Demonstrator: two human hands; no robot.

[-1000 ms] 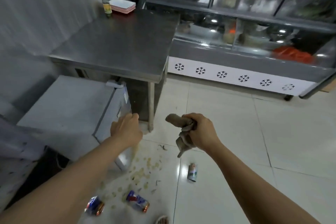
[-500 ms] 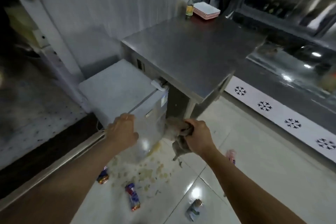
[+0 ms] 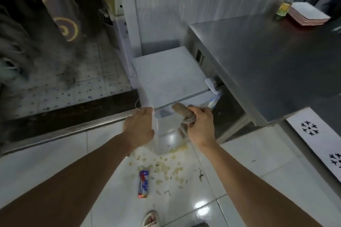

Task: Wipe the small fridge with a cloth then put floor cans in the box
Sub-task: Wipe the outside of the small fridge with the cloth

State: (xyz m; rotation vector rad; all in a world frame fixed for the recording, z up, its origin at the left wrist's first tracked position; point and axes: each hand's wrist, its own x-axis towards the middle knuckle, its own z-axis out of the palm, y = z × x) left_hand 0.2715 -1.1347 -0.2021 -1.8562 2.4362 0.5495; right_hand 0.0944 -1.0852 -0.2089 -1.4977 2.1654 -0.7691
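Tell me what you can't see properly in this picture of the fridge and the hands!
- Fridge door front: head view, mostly covered by the left hand, the right hand and the cloth.
- Can label: too small and blurry to read.
- Box for the cans: nowhere in view.
- Foot in a sandal: cut off by the bottom edge.
- Bottle and stacked plates on the steel table: smeared by motion blur.

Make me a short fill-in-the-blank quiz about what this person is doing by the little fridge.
1. The right hand grips a bunched ____.
2. The left hand rests on the front corner of the small ____.
3. A can lies on its side on the ____.
4. The stack of plates sits on the steel ____.

Missing words: cloth; fridge; floor; table
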